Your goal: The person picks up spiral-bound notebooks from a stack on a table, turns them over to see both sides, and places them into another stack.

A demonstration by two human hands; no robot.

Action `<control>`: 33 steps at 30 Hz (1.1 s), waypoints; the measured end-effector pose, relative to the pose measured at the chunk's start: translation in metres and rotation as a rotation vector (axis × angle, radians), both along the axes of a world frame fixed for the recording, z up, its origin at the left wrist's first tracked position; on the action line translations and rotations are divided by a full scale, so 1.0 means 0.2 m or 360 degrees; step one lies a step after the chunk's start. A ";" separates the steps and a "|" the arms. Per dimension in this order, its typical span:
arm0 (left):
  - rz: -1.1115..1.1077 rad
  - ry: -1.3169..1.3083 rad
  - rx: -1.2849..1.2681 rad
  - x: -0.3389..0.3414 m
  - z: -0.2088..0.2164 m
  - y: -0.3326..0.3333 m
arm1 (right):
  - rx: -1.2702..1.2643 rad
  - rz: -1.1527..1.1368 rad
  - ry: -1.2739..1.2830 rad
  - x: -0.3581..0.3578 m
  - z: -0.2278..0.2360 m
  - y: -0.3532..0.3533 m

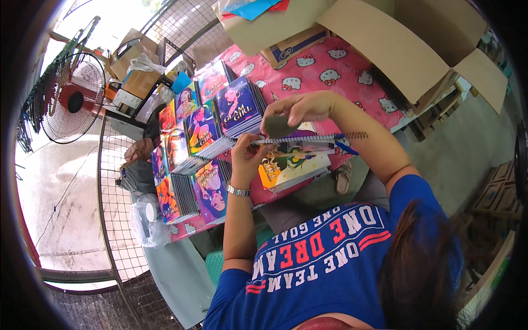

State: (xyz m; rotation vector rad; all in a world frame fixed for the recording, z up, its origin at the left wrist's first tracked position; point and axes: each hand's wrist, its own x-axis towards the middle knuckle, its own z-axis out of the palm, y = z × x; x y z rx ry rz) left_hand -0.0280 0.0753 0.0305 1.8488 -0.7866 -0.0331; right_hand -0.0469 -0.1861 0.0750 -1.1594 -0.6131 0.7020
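My left hand [248, 157], with a metal watch band at the wrist, pinches the left end of a notebook [308, 147] held with its bound edge up. A dark spiral coil [356, 135] runs along that edge and sticks out past its right end. Above the edge, my right hand [308, 109] is closed on a dark olive, flat, rounded piece [280, 127], whose kind I cannot make out. Under the notebook lies a stack of notebooks with yellow and white covers [294, 171]. A thin blue thing [346, 148] shows at the notebook's right end.
Stacks of colourful spiral notebooks [203, 129] cover the left part of the table with its pink cloth [344, 69]. Open cardboard boxes [385, 44] stand at the far side and right. At the left are a fan [74, 102] and a plastic bag [147, 220].
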 end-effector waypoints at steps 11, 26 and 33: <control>-0.0132 0.0290 -0.0129 -0.02 0.04 -0.01 | 0.0012 -0.0080 -0.0106 0.03 0.05 0.06; 0.0109 0.0460 -0.0301 -0.06 0.00 0.01 | -0.2378 -0.1045 -0.0903 0.15 -0.51 -0.27; 0.0343 0.0307 -0.0385 -0.14 -0.04 -0.02 | -0.1509 -0.0128 -0.0716 0.07 0.18 -0.16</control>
